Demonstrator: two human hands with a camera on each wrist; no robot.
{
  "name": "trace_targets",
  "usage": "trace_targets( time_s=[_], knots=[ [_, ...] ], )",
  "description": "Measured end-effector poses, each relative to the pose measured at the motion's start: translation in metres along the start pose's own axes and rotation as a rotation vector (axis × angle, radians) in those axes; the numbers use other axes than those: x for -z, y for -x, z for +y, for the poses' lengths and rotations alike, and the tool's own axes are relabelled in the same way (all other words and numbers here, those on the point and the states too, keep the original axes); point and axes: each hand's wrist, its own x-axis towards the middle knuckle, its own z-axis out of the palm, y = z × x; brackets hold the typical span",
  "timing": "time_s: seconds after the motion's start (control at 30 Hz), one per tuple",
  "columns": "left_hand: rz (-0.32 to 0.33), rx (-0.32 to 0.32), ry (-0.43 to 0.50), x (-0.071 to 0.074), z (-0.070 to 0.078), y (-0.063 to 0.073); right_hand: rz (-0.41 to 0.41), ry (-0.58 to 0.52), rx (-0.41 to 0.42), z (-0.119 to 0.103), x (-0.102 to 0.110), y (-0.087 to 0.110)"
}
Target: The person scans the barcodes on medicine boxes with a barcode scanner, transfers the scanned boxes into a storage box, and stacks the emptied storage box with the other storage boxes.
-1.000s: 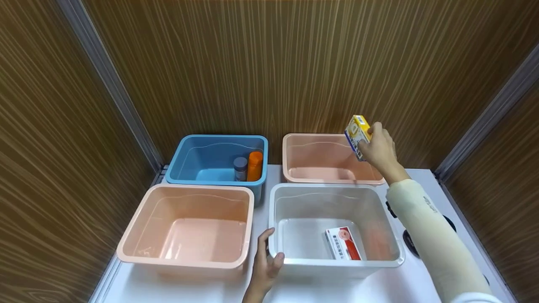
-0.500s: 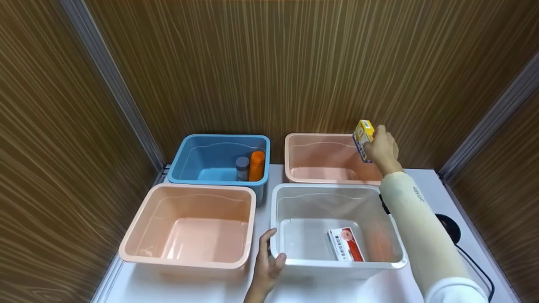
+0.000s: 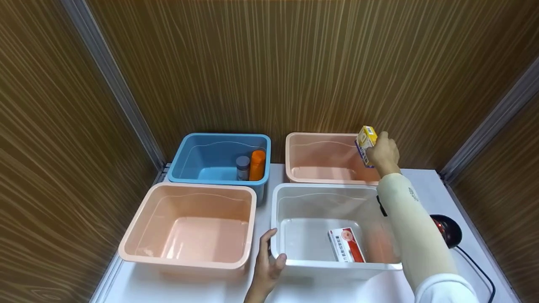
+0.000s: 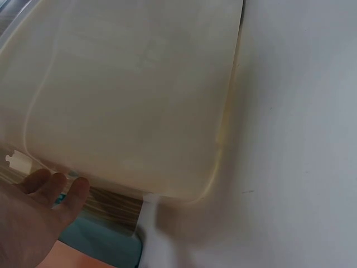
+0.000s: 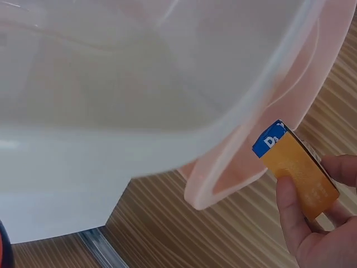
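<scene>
My right hand [image 3: 384, 153] pinches a small yellow-and-blue box [image 3: 365, 145] at the right end of the far pink bin [image 3: 313, 155]. In the right wrist view the box [image 5: 301, 173] shows an orange side and a blue end marked "D3", with thumb and fingers on its sides. My left hand [image 3: 266, 269] is at the front left corner of the white bin [image 3: 332, 265], thumb and forefinger on its rim. In the left wrist view, the left fingers [image 4: 75, 195] rest against this bin's edge. A white-and-red box [image 3: 346, 245] lies on the white bin's floor.
A blue bin [image 3: 185, 158] at the back left holds an orange bottle [image 3: 257, 165] and a grey-lidded jar [image 3: 243, 168]. Another pink bin [image 3: 187, 267] stands front left. A black round device [image 3: 448, 231] with a cable sits right of the white bin. Wood-patterned panels surround the table.
My right hand has moved slightly right and lower with the yellow-and-blue box, which now sits lower at the far pink bin's right end. The left hand has stayed on the white bin's corner.
</scene>
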Motion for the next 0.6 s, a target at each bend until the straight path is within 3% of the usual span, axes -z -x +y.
trace_targets(
  time_s=[0.27, 0.6],
  knots=[
    [0.003, -0.012, 0.013, -0.002, 0.002, 0.003, 0.013, 0.02, 0.039, 0.007, -0.006, 0.002],
    [0.005, 0.012, 0.018, -0.005, 0.006, 0.005, 0.055, -0.004, 0.019, 0.012, -0.006, 0.002]
  ],
)
